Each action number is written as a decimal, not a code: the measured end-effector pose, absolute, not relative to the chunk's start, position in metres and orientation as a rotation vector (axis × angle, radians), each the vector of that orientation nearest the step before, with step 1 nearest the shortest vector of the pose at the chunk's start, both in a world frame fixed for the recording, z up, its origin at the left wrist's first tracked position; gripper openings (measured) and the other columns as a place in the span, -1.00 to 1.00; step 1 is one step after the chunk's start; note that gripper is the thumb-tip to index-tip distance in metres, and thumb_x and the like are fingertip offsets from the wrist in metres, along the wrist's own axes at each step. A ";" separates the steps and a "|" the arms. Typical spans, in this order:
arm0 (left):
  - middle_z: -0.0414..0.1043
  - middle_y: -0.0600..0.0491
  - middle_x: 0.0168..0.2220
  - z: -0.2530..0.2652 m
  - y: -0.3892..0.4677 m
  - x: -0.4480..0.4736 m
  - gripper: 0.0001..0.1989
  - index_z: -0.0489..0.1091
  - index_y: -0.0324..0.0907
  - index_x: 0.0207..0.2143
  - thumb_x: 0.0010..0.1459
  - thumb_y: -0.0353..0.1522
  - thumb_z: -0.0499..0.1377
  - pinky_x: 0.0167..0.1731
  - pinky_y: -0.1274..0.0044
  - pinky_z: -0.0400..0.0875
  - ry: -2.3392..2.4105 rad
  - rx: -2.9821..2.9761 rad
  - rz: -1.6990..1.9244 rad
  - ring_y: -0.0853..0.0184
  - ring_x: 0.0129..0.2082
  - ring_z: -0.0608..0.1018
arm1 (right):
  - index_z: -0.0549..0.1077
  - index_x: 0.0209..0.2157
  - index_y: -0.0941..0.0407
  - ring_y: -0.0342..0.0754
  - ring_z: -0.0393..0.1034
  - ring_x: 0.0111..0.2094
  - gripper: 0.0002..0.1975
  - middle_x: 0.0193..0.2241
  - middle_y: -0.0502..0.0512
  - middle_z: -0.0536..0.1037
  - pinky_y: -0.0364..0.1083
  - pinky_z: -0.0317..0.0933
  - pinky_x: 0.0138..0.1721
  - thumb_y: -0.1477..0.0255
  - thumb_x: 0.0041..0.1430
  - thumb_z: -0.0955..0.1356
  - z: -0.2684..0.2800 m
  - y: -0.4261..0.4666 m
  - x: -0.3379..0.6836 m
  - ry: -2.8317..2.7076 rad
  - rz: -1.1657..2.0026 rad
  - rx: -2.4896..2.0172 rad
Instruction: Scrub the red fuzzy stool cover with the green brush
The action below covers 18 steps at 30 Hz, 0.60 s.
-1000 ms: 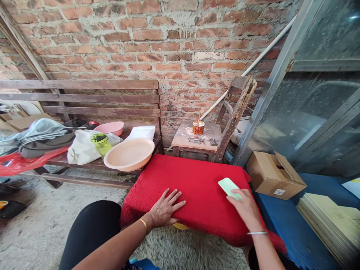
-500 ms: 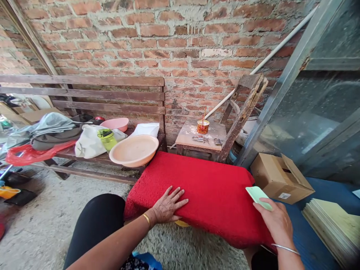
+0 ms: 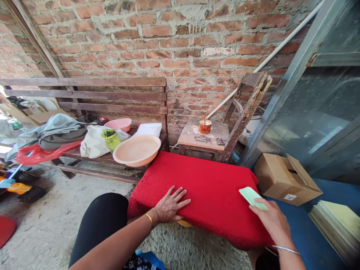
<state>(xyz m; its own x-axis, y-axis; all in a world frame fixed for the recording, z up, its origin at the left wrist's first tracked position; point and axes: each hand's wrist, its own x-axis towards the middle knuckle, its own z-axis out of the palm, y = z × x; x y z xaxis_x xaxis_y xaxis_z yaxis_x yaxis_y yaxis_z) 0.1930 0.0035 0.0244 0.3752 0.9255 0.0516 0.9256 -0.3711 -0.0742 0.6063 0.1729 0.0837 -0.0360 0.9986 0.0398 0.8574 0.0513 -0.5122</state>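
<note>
A red cloth [image 3: 208, 187] covers a low, table-like surface in front of me. My left hand [image 3: 171, 205] lies flat near the cloth's front edge, fingers spread, holding nothing. At the right end of the cloth my right hand [image 3: 271, 219] grips a pale green flat piece [image 3: 253, 197] with rounded corners and a small hole near its far end. Its exact kind is not clear. The piece is over the cloth, and its underside is hidden. Whether it touches the cloth I cannot tell.
A wooden bench [image 3: 118, 108] at left holds a peach basin [image 3: 137, 148], a green bottle [image 3: 111, 140] and bags. Behind the cloth, a wooden chair [image 3: 194, 133] bears an incense pot [image 3: 205, 126] and padlocks. At right are a cardboard box [image 3: 284, 180] and stacked pale sheets [image 3: 334, 225].
My right hand has moved a little left over the cloth with the green piece. My left hand stays in place on the cloth. The view has shifted slightly.
</note>
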 end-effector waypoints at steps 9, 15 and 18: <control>-0.01 -0.06 0.40 0.024 0.002 0.192 -0.15 0.01 0.13 0.37 0.08 0.00 0.25 0.30 0.06 -0.18 -1.697 -2.529 -0.016 -0.01 0.38 0.06 | 0.58 -0.32 0.02 0.13 0.42 -0.19 -0.57 -0.24 0.15 0.46 0.06 0.28 -0.09 0.06 -0.19 0.35 0.091 0.159 0.566 -1.920 0.701 -1.598; 0.01 -0.08 0.40 0.026 0.003 0.192 -0.13 0.02 0.12 0.37 0.06 0.01 0.27 0.29 0.05 -0.15 -1.684 -2.520 0.005 -0.03 0.36 0.10 | 0.57 -0.26 -0.03 0.04 0.44 -0.25 -0.61 -0.25 0.04 0.46 -0.01 0.28 -0.19 0.15 -0.15 0.33 0.087 0.147 0.535 -2.157 0.812 -1.489; 0.00 -0.08 0.40 0.026 0.003 0.193 -0.11 0.00 0.13 0.37 0.05 0.00 0.27 0.29 0.05 -0.15 -1.686 -2.522 0.005 -0.03 0.36 0.10 | 0.57 -0.21 -0.04 0.12 0.43 -0.21 -0.54 -0.19 0.11 0.47 0.07 0.26 -0.12 0.06 -0.11 0.30 0.087 0.162 0.584 -2.067 0.623 -1.749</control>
<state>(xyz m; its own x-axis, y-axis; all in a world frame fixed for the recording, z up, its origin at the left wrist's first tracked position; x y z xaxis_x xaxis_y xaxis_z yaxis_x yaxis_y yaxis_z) 0.1926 0.0027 0.0256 0.3837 0.9217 0.0569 0.9213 -0.3779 -0.0916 0.5836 0.1623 0.0870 -0.1681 0.9857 -0.0084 0.8264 0.1363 -0.5464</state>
